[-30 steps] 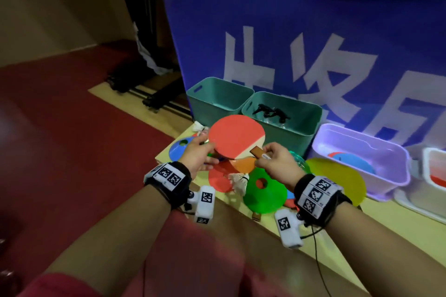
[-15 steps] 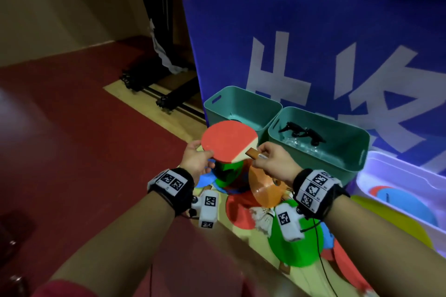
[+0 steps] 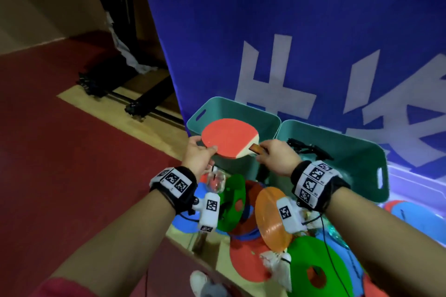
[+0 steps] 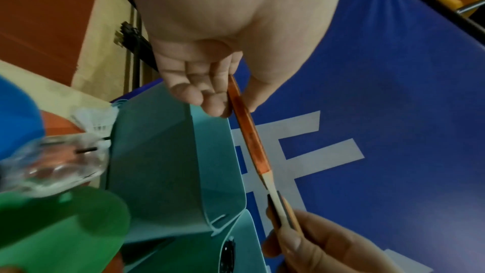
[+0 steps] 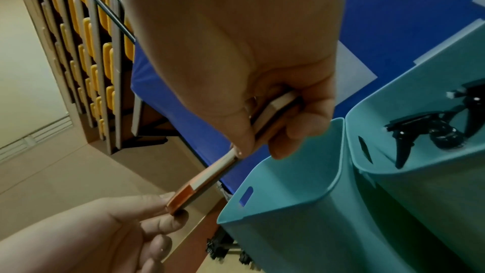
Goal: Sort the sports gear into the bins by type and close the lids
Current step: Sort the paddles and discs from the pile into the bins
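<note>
Above the left teal bin (image 3: 218, 108), I hold a red table-tennis paddle (image 3: 229, 137) nearly flat, red face up, with both hands.

1. Right hand (image 3: 277, 158): fingers and thumb are curled round the wooden handle (image 5: 273, 115). The right wrist view confirms the wrap, thumb on one side, fingers on the other.
2. Left hand (image 3: 198, 155): thumb on top and fingers (image 4: 210, 99) beneath pinch the far rim of the blade. The left wrist view shows the blade edge-on between them.
3. Paddle position: the blade hangs over the near wall and opening of the left teal bin; I cannot tell whether it touches the rim.

Adjacent containers: the right teal bin (image 3: 357, 152) stands just beside the left one, walls nearly touching, and holds black trigger sprayers (image 5: 430, 132). A pale lilac bin (image 3: 410, 176) sits further right, with blue and red discs inside.

Loose gear lies on the pale floor board (image 3: 183, 241) below my wrists: a green disc (image 3: 233, 190), an orange translucent disc (image 3: 270, 219), a second green disc (image 3: 318, 270) with a centre hole, a red disc (image 3: 246, 265), a white shuttlecock (image 3: 277, 260) and a clear plastic bottle (image 4: 55, 163). These overlap one another.

A blue banner (image 3: 289, 19) with white characters stands behind the bins.
</note>
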Demonstrator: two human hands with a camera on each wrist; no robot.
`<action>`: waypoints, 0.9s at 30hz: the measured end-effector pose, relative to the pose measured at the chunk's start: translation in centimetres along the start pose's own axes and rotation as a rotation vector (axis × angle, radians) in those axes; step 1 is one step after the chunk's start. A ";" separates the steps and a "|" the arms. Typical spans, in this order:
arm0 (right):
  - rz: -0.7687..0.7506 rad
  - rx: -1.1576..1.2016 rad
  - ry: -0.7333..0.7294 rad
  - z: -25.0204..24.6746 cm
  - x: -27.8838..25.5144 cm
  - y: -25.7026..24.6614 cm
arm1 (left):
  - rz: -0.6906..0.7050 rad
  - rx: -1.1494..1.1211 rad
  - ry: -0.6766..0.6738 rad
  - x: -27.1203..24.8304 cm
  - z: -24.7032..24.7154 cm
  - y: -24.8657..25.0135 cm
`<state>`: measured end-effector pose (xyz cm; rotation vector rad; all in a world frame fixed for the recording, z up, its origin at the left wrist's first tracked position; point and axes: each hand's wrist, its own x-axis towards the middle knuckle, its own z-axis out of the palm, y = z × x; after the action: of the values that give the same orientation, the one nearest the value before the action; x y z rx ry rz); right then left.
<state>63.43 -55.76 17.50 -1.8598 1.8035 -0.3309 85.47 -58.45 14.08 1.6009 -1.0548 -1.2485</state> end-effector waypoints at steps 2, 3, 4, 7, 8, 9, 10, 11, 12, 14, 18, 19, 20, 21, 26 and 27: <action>0.047 -0.003 0.018 -0.2 2.6 -0.5 | 0.016 0.047 -0.042 3.6 0.2 0.6; 0.067 -0.010 0.023 -0.4 3.8 -0.9 | 0.024 0.066 -0.068 5.2 0.1 0.9; 0.088 -0.022 0.027 -0.6 5.3 -1.4 | 0.030 0.083 -0.105 7.2 -0.2 1.5; 0.141 -0.056 0.045 -1.0 8.8 -2.6 | 0.079 0.161 -0.162 11.8 -0.9 2.8; 0.157 -0.053 0.051 -1.1 9.7 -2.9 | 0.102 0.200 -0.175 13.0 -1.0 3.2; 0.178 -0.046 0.057 -1.0 10.7 -3.2 | 0.141 0.263 -0.184 14.4 -1.1 3.3; 0.196 -0.041 0.055 -0.8 11.4 -3.5 | 0.175 0.357 -0.186 15.5 -1.2 3.3; 0.218 -0.035 0.047 -0.5 12.2 -3.7 | 0.214 0.446 -0.191 16.8 -1.3 3.1; 0.236 -0.034 0.032 -0.2 12.7 -3.8 | 0.245 0.511 -0.201 17.6 -1.4 2.9; 0.277 -0.023 0.005 0.3 14.0 -4.0 | 0.294 0.582 -0.242 19.0 -1.5 2.9; 0.334 0.011 -0.034 1.3 16.3 -4.1 | 0.390 0.772 -0.278 21.3 -1.6 2.0; 0.344 0.011 -0.050 1.6 16.9 -4.1 | 0.410 0.822 -0.285 21.9 -1.5 1.6; 0.349 0.006 -0.068 1.8 17.4 -4.1 | 0.422 0.884 -0.301 22.2 -1.4 1.5; 0.355 -0.003 -0.089 2.1 17.8 -4.0 | 0.437 0.939 -0.329 22.6 -1.1 1.3; 0.359 -0.051 -0.191 3.9 19.4 -3.0 | 0.390 1.151 -0.537 23.6 0.4 1.0; 0.363 -0.060 -0.211 4.2 19.7 -2.8 | 0.374 1.178 -0.560 23.7 0.6 0.9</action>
<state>69.63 -74.28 11.93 -1.4986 1.9683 0.0505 88.38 -81.20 8.05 1.6853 -2.6403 -0.8151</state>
